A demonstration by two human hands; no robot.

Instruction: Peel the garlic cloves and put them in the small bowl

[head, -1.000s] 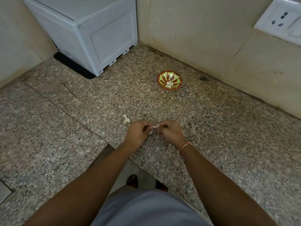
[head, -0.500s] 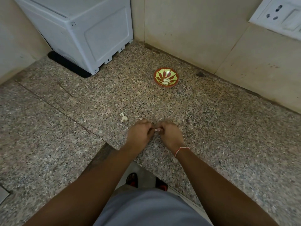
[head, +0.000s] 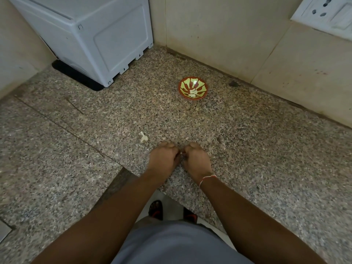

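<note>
My left hand (head: 163,160) and my right hand (head: 196,160) are knuckle to knuckle over the granite counter (head: 257,153), fingers curled inward. Between their fingertips they pinch a garlic cloves piece (head: 182,153), almost wholly hidden; only a pale speck shows. A small red bowl with a green pattern (head: 193,88) stands farther back near the wall, holding a few peeled cloves (head: 192,92). A piece of garlic with its stem (head: 143,137) lies on the counter just left of my left hand.
A white plastic appliance (head: 99,35) on a black mat fills the back left corner. Tiled walls close the back and right, with a socket plate (head: 327,12) at top right. The counter's inner corner edge runs just under my wrists.
Both hands have sunk lower toward the counter and rolled inward, so the white clove seen between the fingertips a second ago is now almost covered.
</note>
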